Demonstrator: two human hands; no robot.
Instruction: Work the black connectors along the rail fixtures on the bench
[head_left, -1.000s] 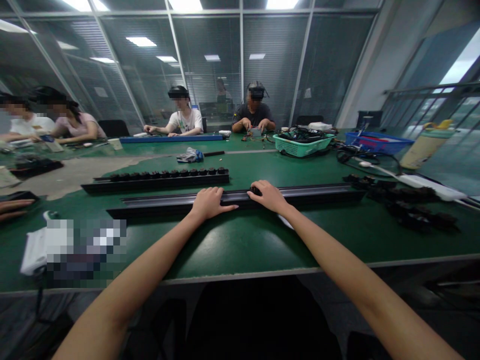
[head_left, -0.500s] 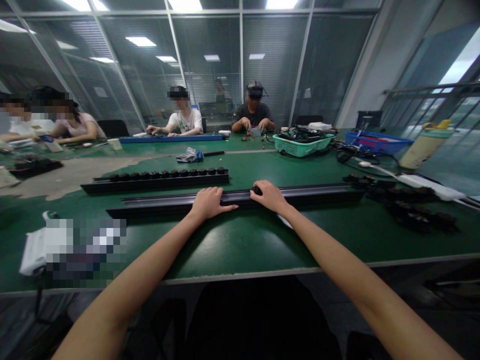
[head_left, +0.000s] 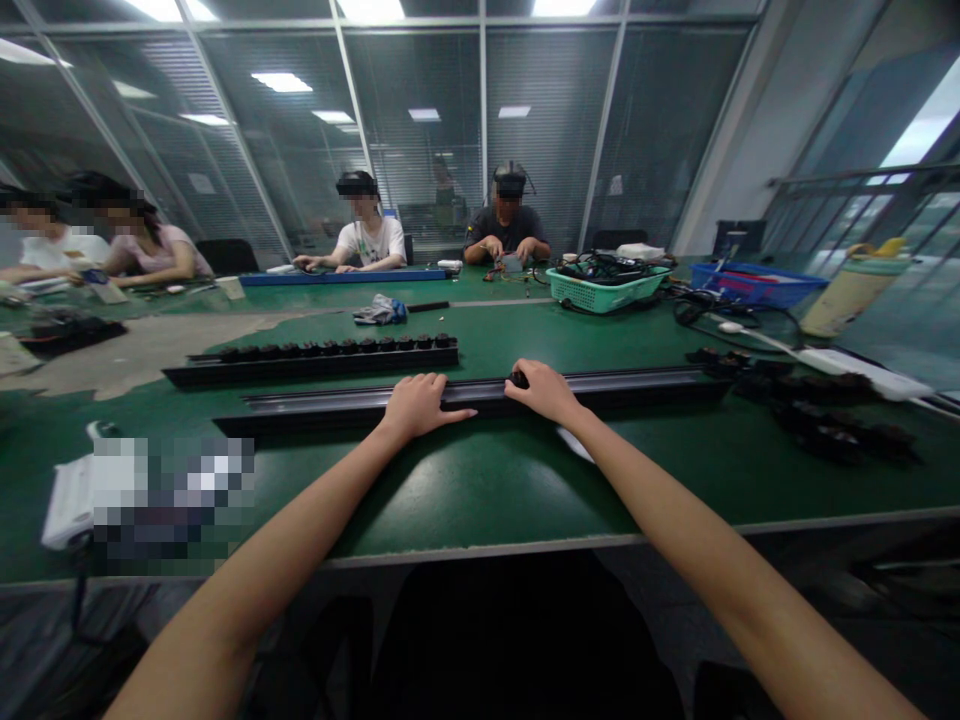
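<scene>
A long black rail (head_left: 637,390) with a shiny grey channel lies crosswise in front of me. My left hand (head_left: 416,405) grips it left of its middle, fingers over the far edge and thumb stretched along the near side. Just to the right, my right hand (head_left: 544,388) is closed around a small black part (head_left: 517,380) at the channel. Much of that part is hidden by the fingers. Behind stands a second black rail (head_left: 315,368) carrying a row of small black parts (head_left: 345,347). More dark parts (head_left: 840,430) lie in rows at the right.
Farther back on the green table (head_left: 495,500) are a glove (head_left: 381,310), a green basket (head_left: 607,290) of cables and a blue basket (head_left: 757,287). A bottle (head_left: 851,290) and a white power strip (head_left: 862,370) are at the right. Several people sit across the table.
My right hand has shifted slightly to the right along the rail with the small black part. My left hand and the rail have stayed in place.
</scene>
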